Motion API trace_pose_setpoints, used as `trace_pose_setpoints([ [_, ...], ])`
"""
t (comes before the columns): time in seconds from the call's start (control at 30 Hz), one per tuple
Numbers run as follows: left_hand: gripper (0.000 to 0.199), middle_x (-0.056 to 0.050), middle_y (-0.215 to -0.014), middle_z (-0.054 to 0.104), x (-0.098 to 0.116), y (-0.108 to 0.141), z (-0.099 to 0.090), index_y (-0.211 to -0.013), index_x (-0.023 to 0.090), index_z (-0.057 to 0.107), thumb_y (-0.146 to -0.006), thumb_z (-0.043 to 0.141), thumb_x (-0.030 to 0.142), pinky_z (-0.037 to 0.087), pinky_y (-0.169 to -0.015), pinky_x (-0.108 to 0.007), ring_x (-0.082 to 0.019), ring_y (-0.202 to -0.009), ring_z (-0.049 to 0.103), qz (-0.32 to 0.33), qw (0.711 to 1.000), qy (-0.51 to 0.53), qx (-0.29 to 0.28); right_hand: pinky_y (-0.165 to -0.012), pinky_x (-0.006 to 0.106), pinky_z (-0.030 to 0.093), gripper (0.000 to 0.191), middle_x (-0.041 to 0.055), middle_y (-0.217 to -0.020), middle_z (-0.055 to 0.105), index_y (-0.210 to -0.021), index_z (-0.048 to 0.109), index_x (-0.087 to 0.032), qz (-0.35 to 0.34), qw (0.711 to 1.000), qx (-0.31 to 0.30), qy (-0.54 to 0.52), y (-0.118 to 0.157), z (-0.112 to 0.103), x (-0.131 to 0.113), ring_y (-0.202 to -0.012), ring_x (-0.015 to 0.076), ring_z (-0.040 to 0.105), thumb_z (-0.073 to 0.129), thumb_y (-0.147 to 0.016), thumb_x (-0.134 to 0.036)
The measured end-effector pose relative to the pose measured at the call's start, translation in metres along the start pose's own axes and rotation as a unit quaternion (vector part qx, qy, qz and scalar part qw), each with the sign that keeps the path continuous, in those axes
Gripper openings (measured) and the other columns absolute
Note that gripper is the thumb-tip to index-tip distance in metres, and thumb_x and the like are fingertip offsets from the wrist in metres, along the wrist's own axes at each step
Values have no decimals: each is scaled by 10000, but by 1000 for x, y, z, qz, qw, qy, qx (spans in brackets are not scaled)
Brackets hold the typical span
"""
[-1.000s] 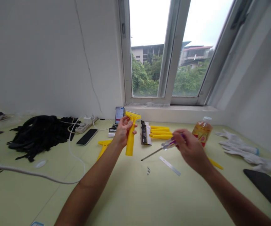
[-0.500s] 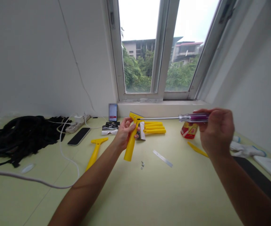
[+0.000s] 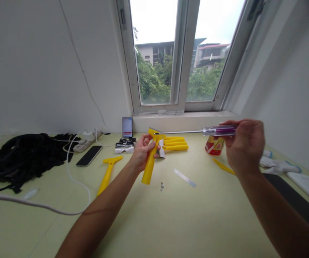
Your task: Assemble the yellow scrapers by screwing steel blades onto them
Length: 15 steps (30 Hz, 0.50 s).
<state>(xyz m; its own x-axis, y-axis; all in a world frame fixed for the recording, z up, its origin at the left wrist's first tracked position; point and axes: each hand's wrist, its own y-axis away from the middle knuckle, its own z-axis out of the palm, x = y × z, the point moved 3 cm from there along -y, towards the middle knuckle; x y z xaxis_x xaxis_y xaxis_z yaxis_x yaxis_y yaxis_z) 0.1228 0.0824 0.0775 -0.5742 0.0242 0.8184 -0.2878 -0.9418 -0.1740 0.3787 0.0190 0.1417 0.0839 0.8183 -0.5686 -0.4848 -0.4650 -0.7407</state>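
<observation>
My left hand [image 3: 143, 150] is closed around the neck of a yellow scraper [image 3: 149, 166], its head tilted up and away from the table. In my right hand [image 3: 247, 147] is a screwdriver [image 3: 219, 130] with a clear and purple handle. Its long shaft runs level to the left, and the tip meets the scraper's head near a screw hole; whether it sits in a screw is too small to tell. Below the scraper, several small screws and nuts [image 3: 162, 186] lie on the table. A thin metal blade [image 3: 184, 178] rests to their right.
Another yellow scraper [image 3: 108, 173] lies beside my left forearm. Behind are several yellow handles [image 3: 175, 143], a propped phone [image 3: 127, 127] and a red and yellow pack [image 3: 214, 145]. Left are a dark phone [image 3: 89, 156], a white cable [image 3: 71, 175] and black straps [image 3: 28, 157]; white gloves [image 3: 278, 166] lie right.
The screwdriver tip has shifted slightly up and left across the scraper's head, toward the screw hole. Both hands keep their holds. The view has moved a little.
</observation>
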Motion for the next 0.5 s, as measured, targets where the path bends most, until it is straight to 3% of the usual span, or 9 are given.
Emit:
trace_pose_setpoints([
  [0.3, 479, -5, -1064, 521, 0, 0, 0, -946, 225, 491, -622, 844, 201, 411, -412, -169, -122, -683, 625, -6, 1000, 2, 3, -534, 234, 525, 270, 4, -833, 652, -917, 496, -220, -25, 998, -35, 34, 2, 1, -3, -645, 122, 649, 603, -896, -467],
  [0.43, 470, -6, -1063, 532, 1, 0, -2, -933, 218, 491, -623, 844, 201, 415, -405, -171, -121, -676, 622, -4, 1000, -7, 3, -637, 321, 554, 272, 46, -879, 673, -928, 535, -225, -115, 978, -78, 157, 7, -1, -21, -761, 184, 674, 565, -904, -494],
  [0.5, 460, -1, -1064, 532, 1, -1, -4, -923, 218, 492, -626, 843, 208, 423, -404, -175, -120, -671, 625, 1, 1000, -16, 4, -665, 352, 553, 225, 58, -908, 688, -964, 570, -229, -114, 953, -116, 256, 10, -1, -31, -752, 195, 674, 530, -929, -448],
])
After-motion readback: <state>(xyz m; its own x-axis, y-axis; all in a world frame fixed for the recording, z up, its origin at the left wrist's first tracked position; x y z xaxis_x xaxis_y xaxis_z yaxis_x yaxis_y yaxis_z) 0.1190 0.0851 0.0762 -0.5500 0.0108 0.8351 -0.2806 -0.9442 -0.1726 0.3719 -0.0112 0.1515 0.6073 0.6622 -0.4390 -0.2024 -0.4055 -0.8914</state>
